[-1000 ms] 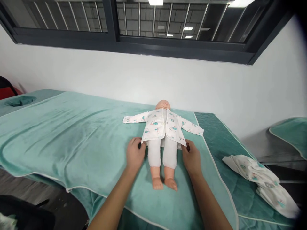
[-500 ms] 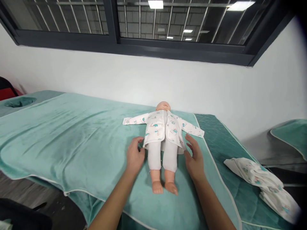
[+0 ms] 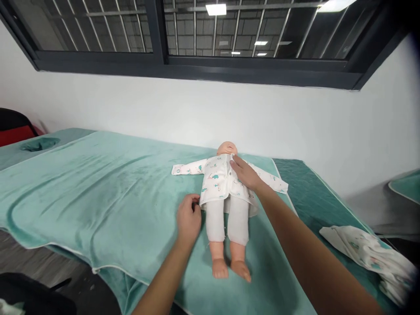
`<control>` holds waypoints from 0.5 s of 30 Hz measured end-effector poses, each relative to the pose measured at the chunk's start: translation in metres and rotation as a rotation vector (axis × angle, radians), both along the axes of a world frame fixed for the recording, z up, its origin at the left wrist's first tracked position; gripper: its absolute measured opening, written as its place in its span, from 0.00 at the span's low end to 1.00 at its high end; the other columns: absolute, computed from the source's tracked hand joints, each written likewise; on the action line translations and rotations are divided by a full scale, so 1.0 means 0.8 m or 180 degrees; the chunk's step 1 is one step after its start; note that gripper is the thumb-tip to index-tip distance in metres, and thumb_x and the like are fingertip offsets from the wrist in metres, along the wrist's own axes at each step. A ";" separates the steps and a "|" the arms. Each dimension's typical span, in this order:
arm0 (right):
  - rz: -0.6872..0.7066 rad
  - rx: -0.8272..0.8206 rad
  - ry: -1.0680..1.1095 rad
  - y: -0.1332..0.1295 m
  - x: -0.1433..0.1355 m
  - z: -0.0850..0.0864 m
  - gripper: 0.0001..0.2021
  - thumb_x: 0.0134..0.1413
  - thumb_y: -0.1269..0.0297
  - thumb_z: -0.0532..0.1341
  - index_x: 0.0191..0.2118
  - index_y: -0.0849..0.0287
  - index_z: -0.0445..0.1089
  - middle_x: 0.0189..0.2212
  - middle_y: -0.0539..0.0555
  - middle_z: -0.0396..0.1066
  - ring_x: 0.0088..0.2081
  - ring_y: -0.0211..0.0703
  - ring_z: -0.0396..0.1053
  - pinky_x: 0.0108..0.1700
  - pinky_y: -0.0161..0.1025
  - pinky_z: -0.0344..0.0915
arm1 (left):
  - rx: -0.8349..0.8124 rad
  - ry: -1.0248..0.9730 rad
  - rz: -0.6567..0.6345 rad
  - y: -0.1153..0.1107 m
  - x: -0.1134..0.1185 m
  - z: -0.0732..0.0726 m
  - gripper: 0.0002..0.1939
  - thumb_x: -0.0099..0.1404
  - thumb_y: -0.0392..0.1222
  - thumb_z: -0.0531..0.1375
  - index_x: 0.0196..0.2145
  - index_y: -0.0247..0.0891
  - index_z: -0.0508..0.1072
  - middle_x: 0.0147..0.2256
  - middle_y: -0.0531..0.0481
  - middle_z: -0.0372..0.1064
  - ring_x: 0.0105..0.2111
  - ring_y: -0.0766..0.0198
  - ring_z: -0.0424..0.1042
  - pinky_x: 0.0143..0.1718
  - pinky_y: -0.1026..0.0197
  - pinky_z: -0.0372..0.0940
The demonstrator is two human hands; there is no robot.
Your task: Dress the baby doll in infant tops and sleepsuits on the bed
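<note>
A doll (image 3: 227,148) lies on its back on the green blanket, head toward the wall, with white leggings (image 3: 215,221) and bare feet. Over its torso is a white printed jacket (image 3: 215,177), sleeves spread sideways and the front edges meeting at the chest. My left hand (image 3: 189,218) is beside the jacket's lower left corner, fingers curled and closed at the hem. Across the jacket's right front lies my right hand (image 3: 246,174), its fingertips together at the edge just below the collar. What is pinched is partly hidden by the fingers.
A light green blanket (image 3: 131,197) covers the bed, with a darker quilted cover (image 3: 305,197) at the right. Crumpled printed white cloth (image 3: 370,253) rests there. A window (image 3: 197,70) is above the wall; a black item (image 3: 33,293) is at lower left.
My right hand has moved up and left from beside the jacket's hem onto its chest. The jacket's front edges are closer together. My left hand has closed at the hem.
</note>
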State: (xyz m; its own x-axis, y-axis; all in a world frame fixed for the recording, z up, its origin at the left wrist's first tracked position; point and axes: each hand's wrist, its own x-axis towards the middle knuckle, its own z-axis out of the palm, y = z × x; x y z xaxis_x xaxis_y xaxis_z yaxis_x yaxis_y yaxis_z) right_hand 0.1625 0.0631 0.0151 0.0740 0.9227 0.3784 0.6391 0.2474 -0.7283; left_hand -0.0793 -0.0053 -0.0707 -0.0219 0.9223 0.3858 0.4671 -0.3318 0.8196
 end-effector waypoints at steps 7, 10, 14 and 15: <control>0.0188 0.0126 -0.0342 -0.007 -0.002 -0.015 0.26 0.61 0.47 0.55 0.59 0.57 0.66 0.66 0.58 0.56 0.69 0.55 0.49 0.69 0.59 0.45 | 0.0167 0.0300 -0.0069 -0.005 0.001 0.006 0.19 0.60 0.28 0.50 0.44 0.42 0.73 0.42 0.48 0.73 0.43 0.57 0.71 0.46 0.54 0.64; 0.0194 0.0218 -0.0227 -0.022 0.000 -0.023 0.28 0.61 0.47 0.55 0.63 0.55 0.62 0.68 0.55 0.52 0.70 0.53 0.44 0.70 0.58 0.42 | 0.0191 0.0347 -0.0152 -0.006 0.000 0.007 0.22 0.60 0.27 0.48 0.45 0.43 0.74 0.43 0.48 0.73 0.44 0.58 0.71 0.46 0.54 0.64; -0.0182 0.0579 0.0384 -0.053 0.006 -0.033 0.24 0.64 0.50 0.53 0.61 0.51 0.64 0.65 0.53 0.60 0.66 0.48 0.54 0.68 0.53 0.48 | 0.0182 0.0392 -0.0140 -0.005 0.000 0.008 0.19 0.59 0.27 0.48 0.37 0.42 0.74 0.40 0.49 0.73 0.43 0.58 0.71 0.44 0.55 0.64; -0.0445 0.0703 0.0586 -0.061 0.011 -0.038 0.22 0.63 0.51 0.53 0.60 0.51 0.65 0.62 0.54 0.63 0.64 0.47 0.58 0.67 0.52 0.52 | 0.0181 0.0389 -0.0149 -0.004 0.000 0.008 0.17 0.59 0.27 0.48 0.35 0.42 0.74 0.39 0.49 0.73 0.42 0.58 0.71 0.44 0.55 0.64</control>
